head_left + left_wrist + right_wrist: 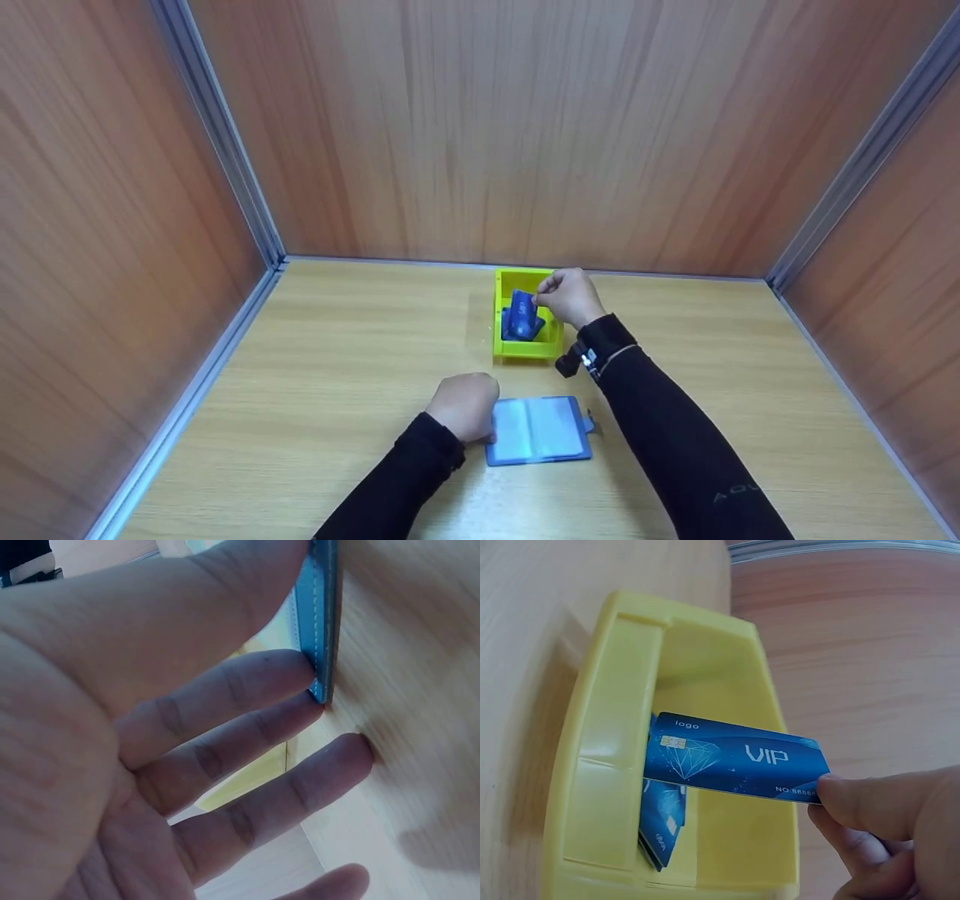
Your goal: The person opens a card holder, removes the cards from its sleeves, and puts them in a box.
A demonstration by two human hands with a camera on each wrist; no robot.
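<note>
Presently the right hand is over the yellow plastic bin near the back wall, thumb and fingers pinching one corner of a blue VIP card lifted above the bin's inside. More blue cards lie stacked inside the bin. Nearer the person, the left hand rests on the wooden table, its straight fingertips touching the left edge of an open blue card holder.

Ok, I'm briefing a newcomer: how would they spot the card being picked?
Find the yellow bin near the back of the wooden table. The right hand pinches one blue VIP card by its corner, raised above the other blue cards lying inside.
</note>
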